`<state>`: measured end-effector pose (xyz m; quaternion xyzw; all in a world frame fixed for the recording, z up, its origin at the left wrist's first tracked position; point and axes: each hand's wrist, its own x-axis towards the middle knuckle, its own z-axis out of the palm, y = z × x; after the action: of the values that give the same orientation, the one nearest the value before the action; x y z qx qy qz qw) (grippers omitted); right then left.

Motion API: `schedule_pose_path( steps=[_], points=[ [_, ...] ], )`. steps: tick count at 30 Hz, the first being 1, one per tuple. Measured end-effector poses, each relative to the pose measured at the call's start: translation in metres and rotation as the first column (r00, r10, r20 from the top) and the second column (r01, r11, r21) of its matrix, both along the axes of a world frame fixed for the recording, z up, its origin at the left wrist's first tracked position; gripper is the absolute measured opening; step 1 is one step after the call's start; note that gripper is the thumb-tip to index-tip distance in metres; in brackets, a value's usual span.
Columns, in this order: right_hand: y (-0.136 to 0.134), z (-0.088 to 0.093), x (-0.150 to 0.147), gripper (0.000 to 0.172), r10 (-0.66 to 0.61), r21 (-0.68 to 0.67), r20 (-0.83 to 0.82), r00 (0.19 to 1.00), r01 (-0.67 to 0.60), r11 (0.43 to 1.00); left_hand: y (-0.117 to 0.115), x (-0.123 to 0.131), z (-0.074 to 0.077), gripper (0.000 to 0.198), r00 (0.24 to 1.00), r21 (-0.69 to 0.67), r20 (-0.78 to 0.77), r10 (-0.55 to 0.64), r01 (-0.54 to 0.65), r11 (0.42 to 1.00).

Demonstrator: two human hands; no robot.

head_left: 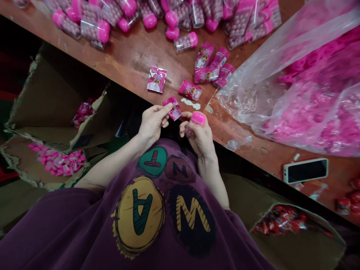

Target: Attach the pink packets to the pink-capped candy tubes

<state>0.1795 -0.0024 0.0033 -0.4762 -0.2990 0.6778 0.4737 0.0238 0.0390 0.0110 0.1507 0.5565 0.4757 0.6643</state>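
Note:
My left hand (153,122) pinches a small pink printed label (172,108) between thumb and fingers, just off the near edge of the wooden table (132,56). My right hand (197,135) is closed round a clear tube with a pink cap (198,118), cap end pointing up; the tube's body is mostly hidden in the fist. Label and tube nearly touch. More pink labels (156,79) lie flat on the table beyond my hands.
Several pink-capped tubes of candy balls (185,41) are heaped at the far edge. A clear plastic bag of pink caps (315,93) fills the right side. A phone (305,170) lies at the right. Cardboard boxes (50,112) with pink packs stand at the left; another box (281,225) holds red packs.

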Motion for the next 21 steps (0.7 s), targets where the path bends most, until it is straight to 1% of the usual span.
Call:
schedule_pose_path(
  steps=[1, 3, 6, 9, 12, 15, 18, 21],
  points=[
    [-0.003, -0.001, -0.001, 0.035, 0.003, 0.004, -0.008, 1.0, -0.003, 1.0, 0.0, 0.0, 0.0, 0.049, 1.0, -0.008, -0.012, 0.017, -0.017, 1.0],
    [-0.007, -0.003, -0.004, 0.038, -0.009, 0.01, -0.035, 0.999, 0.009, 1.0, 0.001, 0.001, 0.0, 0.05, 0.999, -0.025, -0.036, 0.033, -0.034, 0.999],
    [-0.01, -0.007, -0.009, 0.044, 0.01, -0.013, -0.076, 0.997, -0.011, 1.0, 0.0, 0.002, 0.002, 0.05, 0.998, -0.032, -0.057, 0.028, -0.03, 0.999],
    [-0.011, -0.009, -0.012, 0.044, 0.012, -0.033, -0.082, 0.997, -0.015, 0.999, -0.002, 0.004, 0.003, 0.05, 0.997, -0.027, -0.072, 0.02, -0.022, 0.999],
    [-0.011, -0.01, -0.013, 0.044, -0.01, -0.019, -0.125, 0.992, 0.007, 1.0, -0.003, 0.005, 0.001, 0.049, 0.997, 0.002, -0.07, 0.024, -0.024, 1.0],
    [-0.011, -0.009, -0.013, 0.041, 0.0, 0.004, -0.162, 0.987, 0.0, 1.0, -0.004, 0.006, -0.002, 0.048, 0.997, 0.049, -0.064, 0.048, -0.044, 0.998],
    [-0.01, -0.009, -0.015, 0.039, -0.003, 0.02, -0.156, 0.988, 0.006, 1.0, -0.005, 0.007, -0.005, 0.048, 0.994, 0.095, -0.085, 0.066, -0.058, 0.994],
    [-0.01, -0.009, -0.017, 0.044, -0.022, 0.045, -0.122, 0.992, 0.028, 0.999, -0.006, 0.009, -0.007, 0.047, 0.991, 0.131, -0.114, 0.072, -0.057, 0.99]
  ],
)
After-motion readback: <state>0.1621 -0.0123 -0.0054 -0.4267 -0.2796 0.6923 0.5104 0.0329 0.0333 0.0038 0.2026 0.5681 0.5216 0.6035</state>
